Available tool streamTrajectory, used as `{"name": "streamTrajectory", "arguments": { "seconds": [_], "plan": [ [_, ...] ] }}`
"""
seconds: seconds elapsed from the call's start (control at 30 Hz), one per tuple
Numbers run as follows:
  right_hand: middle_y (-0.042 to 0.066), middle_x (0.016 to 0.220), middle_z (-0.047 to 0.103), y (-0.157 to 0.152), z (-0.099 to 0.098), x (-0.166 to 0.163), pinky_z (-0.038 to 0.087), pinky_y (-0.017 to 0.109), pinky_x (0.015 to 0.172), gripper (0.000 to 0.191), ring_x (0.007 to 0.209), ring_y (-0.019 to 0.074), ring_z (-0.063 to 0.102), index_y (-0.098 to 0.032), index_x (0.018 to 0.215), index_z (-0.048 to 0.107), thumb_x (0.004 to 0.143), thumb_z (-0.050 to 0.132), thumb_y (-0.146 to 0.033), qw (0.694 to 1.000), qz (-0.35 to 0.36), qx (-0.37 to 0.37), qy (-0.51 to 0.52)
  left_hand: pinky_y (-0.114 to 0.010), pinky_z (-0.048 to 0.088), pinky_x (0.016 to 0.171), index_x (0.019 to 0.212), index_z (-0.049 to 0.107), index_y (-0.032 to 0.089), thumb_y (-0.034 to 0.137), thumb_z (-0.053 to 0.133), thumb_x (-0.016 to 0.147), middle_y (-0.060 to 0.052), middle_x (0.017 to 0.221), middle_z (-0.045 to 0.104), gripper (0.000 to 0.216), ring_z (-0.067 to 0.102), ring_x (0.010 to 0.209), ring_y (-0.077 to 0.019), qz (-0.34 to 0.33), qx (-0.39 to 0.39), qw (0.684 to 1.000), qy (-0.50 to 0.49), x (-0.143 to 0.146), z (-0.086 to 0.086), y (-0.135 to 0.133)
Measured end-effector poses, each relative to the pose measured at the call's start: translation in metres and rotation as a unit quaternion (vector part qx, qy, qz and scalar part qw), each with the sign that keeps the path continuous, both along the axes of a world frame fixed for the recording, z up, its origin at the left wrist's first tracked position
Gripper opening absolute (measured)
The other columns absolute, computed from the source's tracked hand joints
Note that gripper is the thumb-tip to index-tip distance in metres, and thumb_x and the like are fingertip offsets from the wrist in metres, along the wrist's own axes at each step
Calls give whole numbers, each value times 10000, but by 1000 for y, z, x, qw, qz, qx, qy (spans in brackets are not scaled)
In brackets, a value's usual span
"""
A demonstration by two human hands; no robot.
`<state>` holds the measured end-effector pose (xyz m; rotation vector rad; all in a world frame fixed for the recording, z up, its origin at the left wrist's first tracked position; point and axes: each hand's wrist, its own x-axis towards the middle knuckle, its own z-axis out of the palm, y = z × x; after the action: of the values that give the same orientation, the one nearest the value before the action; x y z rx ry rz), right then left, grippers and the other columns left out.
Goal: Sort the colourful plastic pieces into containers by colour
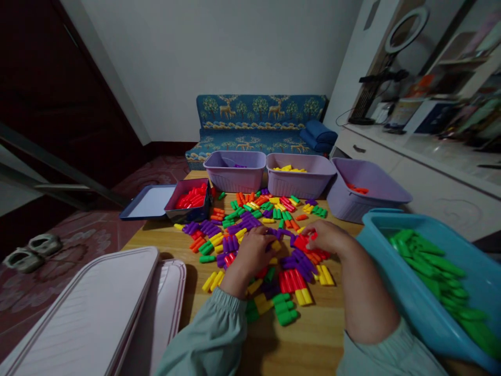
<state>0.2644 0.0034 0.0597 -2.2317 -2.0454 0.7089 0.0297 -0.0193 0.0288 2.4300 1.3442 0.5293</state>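
Bullet-shaped plastic building pieces [245, 222] in red, orange, yellow, green and purple lie scattered over the wooden table [317, 334], many of them joined side by side in rows. In the middle of the pile, my left hand [255, 251] reaches down with its fingers curled beside purple pieces; what they hold, if anything, is hidden. My right hand [326, 237] is closed at the right side of the pile, its thumb and fingers on a red piece [302, 243]. Below it lies a joined row of purple pieces [300, 265]. Red and yellow rows [291, 282] lie nearer to me.
Purple bins [235, 180] line the far table edge, with purple, yellow and orange pieces inside. A blue bin [385, 250] of green pieces stands right. A dark tin [188, 213] of red pieces sits left, beside its lid [151, 202]. Pale lids [94, 308] lie front left.
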Motion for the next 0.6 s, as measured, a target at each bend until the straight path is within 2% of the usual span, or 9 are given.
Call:
{"name": "streamTrajectory", "arguments": {
  "seconds": [0.07,0.13,0.23,0.3,0.37,0.5,0.6],
  "plan": [
    [16,907,719,-2,3,-9,436,241,648,467,814,183,652,-265,1019,741,564,772,-166,999,30,-13,0,-380,438,960,1102,712,217,247,684,763,-105,1235,623,342,564,1126,-262,33,-6,999,0,-6,1,4],
    [26,971,716,-3,4,-20,445,254,705,484,892,206,649,-266,1018,742,548,787,-157,999,51,7,-7,-361,459,899,1045,728,209,237,695,750,-96,1125,666,298,589,1058,-255,53,-11,999,-5,-9,2,6],
    [33,979,716,-3,0,-36,444,263,746,327,944,217,642,-258,908,754,596,759,-162,997,62,50,-17,-330,468,809,1014,727,195,241,687,760,-82,1001,696,262,617,955,-237,83,-11,996,-31,-13,2,7],
    [33,918,723,-1,-5,-47,436,260,729,171,908,204,648,-240,811,749,668,701,-162,996,67,66,-9,-315,464,782,1040,713,179,253,677,775,-82,990,704,278,628,910,-221,108,-7,992,-60,-15,0,9],
    [35,855,724,1,-11,-57,428,261,717,123,861,189,651,-221,759,735,728,637,-153,994,69,89,16,-309,459,770,1047,708,163,279,675,784,-84,967,711,289,634,880,-215,141,-3,987,-81,-19,-1,10],
    [52,905,720,5,-21,-69,439,278,778,136,889,187,641,-201,853,732,775,622,-189,981,44,171,84,-307,453,768,1073,704,162,350,660,802,-90,978,713,333,641,894,-228,237,10,967,-96,-29,0,13],
    [64,977,705,6,-28,-71,447,302,824,221,926,199,630,-201,941,732,723,706,-223,976,78,169,111,-313,456,748,1142,682,174,405,639,816,-101,991,704,402,643,891,-240,303,9,949,-90,-36,2,14]
  ]
}}
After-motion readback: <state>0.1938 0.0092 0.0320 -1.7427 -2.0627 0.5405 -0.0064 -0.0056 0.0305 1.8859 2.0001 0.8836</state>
